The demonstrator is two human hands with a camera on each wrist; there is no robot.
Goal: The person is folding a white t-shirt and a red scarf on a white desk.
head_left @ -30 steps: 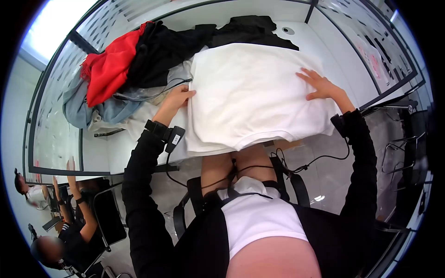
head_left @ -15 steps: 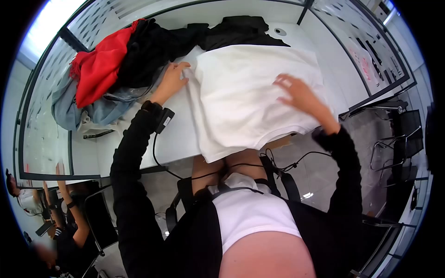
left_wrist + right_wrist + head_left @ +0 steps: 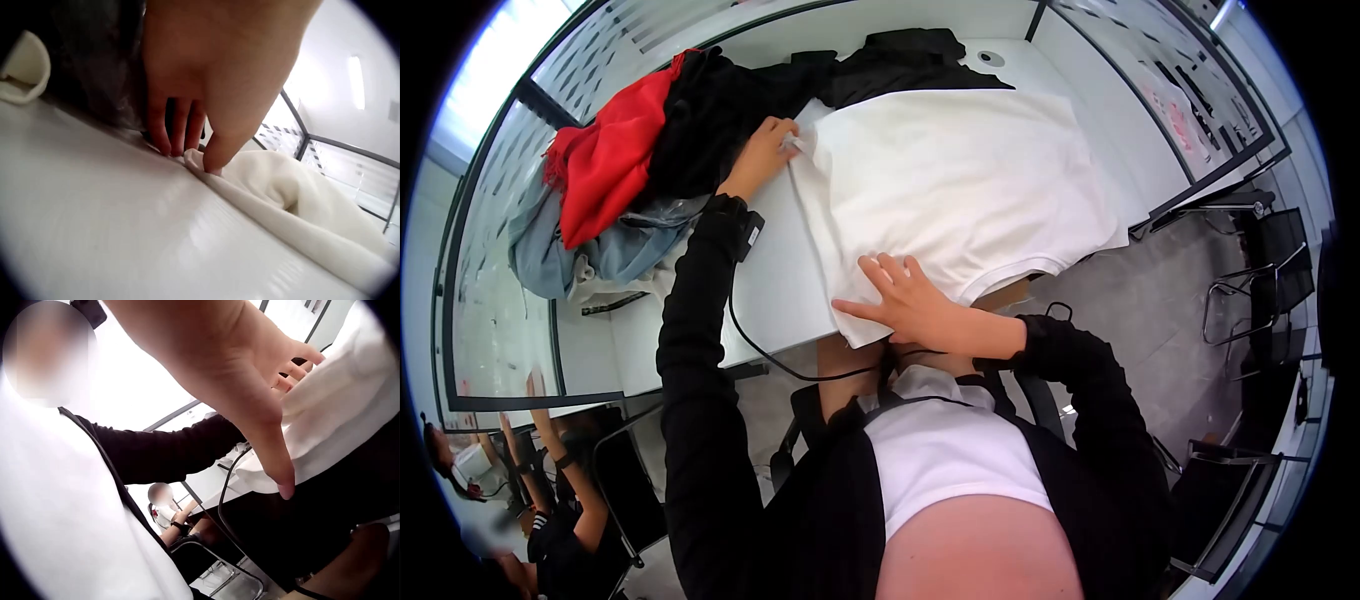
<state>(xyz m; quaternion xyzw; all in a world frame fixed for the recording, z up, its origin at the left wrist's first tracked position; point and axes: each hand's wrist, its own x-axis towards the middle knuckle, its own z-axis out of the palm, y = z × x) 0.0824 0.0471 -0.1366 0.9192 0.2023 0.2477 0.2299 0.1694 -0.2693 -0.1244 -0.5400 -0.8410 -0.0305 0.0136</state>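
Observation:
A white sweatshirt (image 3: 970,180) lies spread on the table, its curved neckline at the near edge. At its far left corner my left hand (image 3: 760,158) pinches the fabric, and the left wrist view shows the thumb (image 3: 215,153) against the folded edge of the sweatshirt (image 3: 281,206). My right hand (image 3: 910,305) rests with spread fingers on the near left corner, close to the table's front edge. In the right wrist view the right thumb (image 3: 275,456) reaches past the hanging edge of the cloth.
Left of the sweatshirt is a heap with a red scarf (image 3: 610,170), black cloth (image 3: 710,120) and light blue fabric (image 3: 540,240). Black garments (image 3: 900,70) lie behind it. A cable (image 3: 790,372) runs from the left wrist. Framed panels border the white table (image 3: 775,280).
My right hand has moved from the sweatshirt's right side to its near left corner. My left hand has shifted up and left to the far corner, drawing the left edge outward.

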